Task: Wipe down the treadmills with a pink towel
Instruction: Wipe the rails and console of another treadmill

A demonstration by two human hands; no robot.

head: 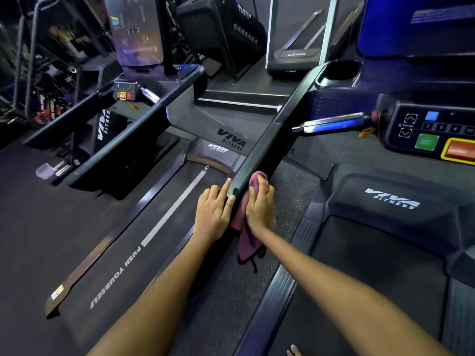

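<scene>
Both hands meet at the near end of a dark handrail [259,140] between 2 treadmills. At 3 o'clock of the rail end, the right hand [259,206] clutches the pink towel [246,235] against the rail's side, loose cloth hanging toward 6 o'clock. At 9 o'clock, the left hand [213,211] rests on the rail end, fingers nearly straight, gripping nothing. Left treadmill belt [164,227] lies toward 8 o'clock
</scene>
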